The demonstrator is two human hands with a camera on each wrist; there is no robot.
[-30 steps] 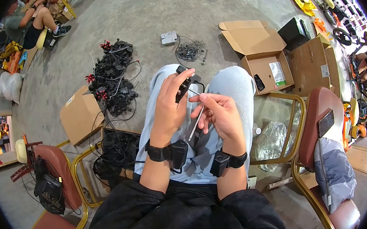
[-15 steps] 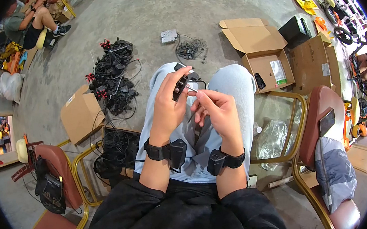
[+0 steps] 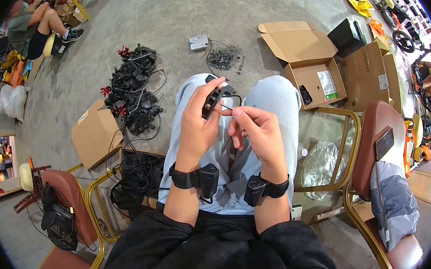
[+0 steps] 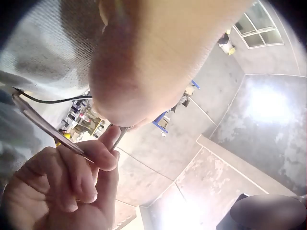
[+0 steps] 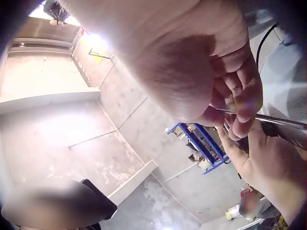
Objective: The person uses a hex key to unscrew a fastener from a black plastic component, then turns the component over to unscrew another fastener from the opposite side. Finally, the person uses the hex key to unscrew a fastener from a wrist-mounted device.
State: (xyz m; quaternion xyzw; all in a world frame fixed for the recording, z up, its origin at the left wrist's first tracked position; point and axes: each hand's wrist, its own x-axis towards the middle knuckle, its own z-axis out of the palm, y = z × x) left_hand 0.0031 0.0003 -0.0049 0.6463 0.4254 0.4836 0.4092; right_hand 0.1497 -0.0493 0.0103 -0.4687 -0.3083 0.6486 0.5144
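Pinching a thin metal rod [image 3: 226,106] in the right fingers [image 3: 253,113], gripping the black part [image 3: 210,103] in the left fingers [image 3: 202,93], so yeah, line up straight, go easy.

On my feed the thin rod [image 5: 283,122] in the right hand [image 3: 263,136] shows smooth, shiny metal. I read the block [image 3: 210,105] in the left hand [image 3: 200,120] as dark plastic. Beneath both hands I see pale, matt denim trousers [image 3: 275,101]. To the right hand's right, I make out crinkled, glossy clear plastic film [image 3: 321,168], a polished gold-toned metal frame [image 3: 338,112] and a chair [image 3: 382,124] in smooth reddish-brown covering. Ahead of the hands, I find matt cardboard on the open box [image 3: 289,43] and a stained, concrete-looking floor [image 3: 185,17].
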